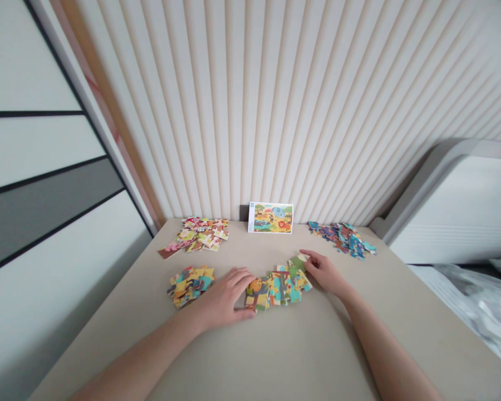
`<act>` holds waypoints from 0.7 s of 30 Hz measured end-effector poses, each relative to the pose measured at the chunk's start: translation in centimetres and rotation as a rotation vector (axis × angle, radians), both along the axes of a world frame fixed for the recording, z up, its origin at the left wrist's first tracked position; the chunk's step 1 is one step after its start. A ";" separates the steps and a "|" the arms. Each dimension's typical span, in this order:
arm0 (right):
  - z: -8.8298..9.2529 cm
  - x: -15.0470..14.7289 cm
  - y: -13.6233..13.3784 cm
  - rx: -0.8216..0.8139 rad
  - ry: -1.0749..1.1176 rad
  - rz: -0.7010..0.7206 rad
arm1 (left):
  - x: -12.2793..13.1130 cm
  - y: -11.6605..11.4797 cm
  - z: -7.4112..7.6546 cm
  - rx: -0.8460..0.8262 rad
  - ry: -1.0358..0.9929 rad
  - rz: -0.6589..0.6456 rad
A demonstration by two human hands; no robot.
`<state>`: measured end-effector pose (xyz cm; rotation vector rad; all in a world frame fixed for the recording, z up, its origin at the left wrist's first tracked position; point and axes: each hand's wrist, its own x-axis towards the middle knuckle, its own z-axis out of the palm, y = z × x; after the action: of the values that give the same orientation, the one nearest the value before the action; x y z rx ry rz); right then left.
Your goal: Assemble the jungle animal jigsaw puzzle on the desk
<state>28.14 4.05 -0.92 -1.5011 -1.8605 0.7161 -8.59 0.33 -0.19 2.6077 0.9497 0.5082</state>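
Pinch puzzle pieces [281,285], likely light and stiff, by their rims, between the bench's [275,356] side edges; see left hand's [226,298] fingers released; cannot tell right hand's [324,273] grip.

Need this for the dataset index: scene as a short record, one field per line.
Left: left hand, thumb and fingers spread, at left end of central puzzle pieces
Right: right hand, fingertips at a green piece; firmness of grip unclear
Front left: yellow-and-blue pile
Back left: pink-and-green pile
Back right: mostly blue pile
Reference: animal picture card, upright near wall
Surface: beige table
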 end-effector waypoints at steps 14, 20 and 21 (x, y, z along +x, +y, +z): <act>0.8 0.3 -0.7 0.152 -0.094 0.099 | 0.1 0.3 0.1 0.049 0.022 -0.025; 1.6 0.6 -0.9 0.077 -0.078 0.062 | 0.0 0.3 0.0 0.055 0.018 -0.032; 1.7 0.5 -1.0 0.054 -0.066 0.061 | 0.1 0.3 0.1 0.052 0.016 -0.028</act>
<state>28.68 3.05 0.78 -1.4551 -1.9671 0.6458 -8.52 0.61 -0.12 2.6715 0.9149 0.5118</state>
